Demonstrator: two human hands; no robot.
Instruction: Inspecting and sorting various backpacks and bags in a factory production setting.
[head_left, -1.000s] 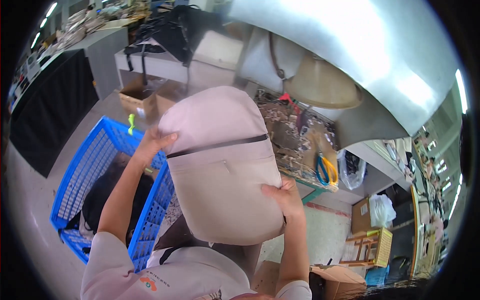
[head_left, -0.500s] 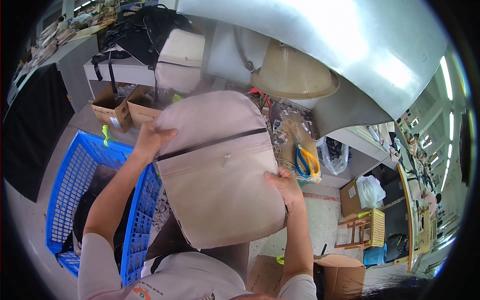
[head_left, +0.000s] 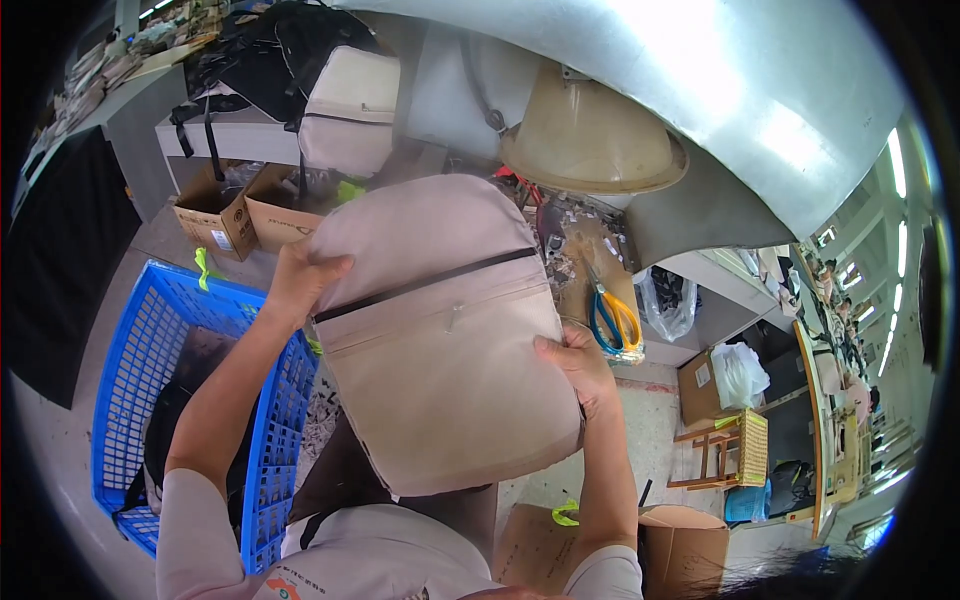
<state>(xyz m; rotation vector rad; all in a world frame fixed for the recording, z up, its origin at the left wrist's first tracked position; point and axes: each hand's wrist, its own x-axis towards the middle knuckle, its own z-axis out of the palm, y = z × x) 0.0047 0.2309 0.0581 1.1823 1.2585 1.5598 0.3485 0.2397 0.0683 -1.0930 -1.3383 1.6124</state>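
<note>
Between my two hands is a beige fabric bag panel with a rounded top and a dark zipper strip across its upper part. My left hand pinches its left edge near the zipper, thumb on the front face. My right hand grips the right edge lower down, its thumb also on the front and the other fingers behind the fabric. A pair of scissors with blue and orange handles lies on the cluttered bench just beyond my right hand.
A blue plastic basket with dark items stands at my left. Ahead hangs a beige domed cover under a large metal sheet. Cardboard boxes, black bags and another beige panel are at the back left. A wooden stool stands right.
The panel's right side and my right hand have shifted slightly to the right. Both hands keep their hold, and the view has turned a little.
</note>
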